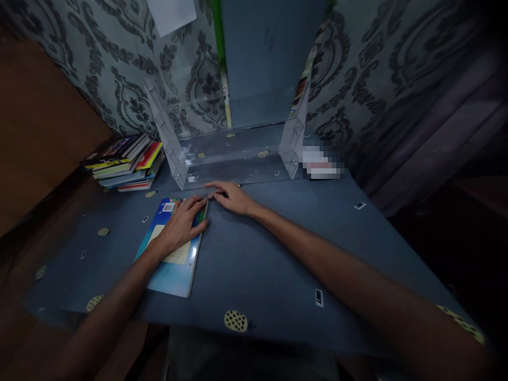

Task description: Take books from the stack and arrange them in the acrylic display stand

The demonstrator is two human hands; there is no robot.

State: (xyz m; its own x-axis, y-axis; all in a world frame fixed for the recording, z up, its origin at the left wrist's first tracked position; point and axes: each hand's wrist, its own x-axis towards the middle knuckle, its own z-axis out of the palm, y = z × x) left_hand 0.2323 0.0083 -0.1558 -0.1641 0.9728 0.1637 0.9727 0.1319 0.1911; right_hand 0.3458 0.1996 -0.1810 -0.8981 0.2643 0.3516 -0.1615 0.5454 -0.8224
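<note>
A blue book [170, 283] with a barcode and a pale text panel lies flat on the table. Across its upper part rests my left hand [183, 225], fingers stretched out on the cover. My right hand [232, 197] is just right of the book's far corner, low over the tabletop, with its index finger extended and nothing visible in it. Beyond both hands stands a clear acrylic rack [238, 172] with transparent side panels and tiers. The right fingertips are close to its front edge; whether they touch it I cannot tell.
A stack of books [123, 164] stands at the back left. Right of the rack is a pixelated item [320, 163]. A blue cloth [273, 286] with pineapple prints covers the table. Patterned wallpaper [130, 95] is behind, and a purplish curtain [444, 127] hangs at right.
</note>
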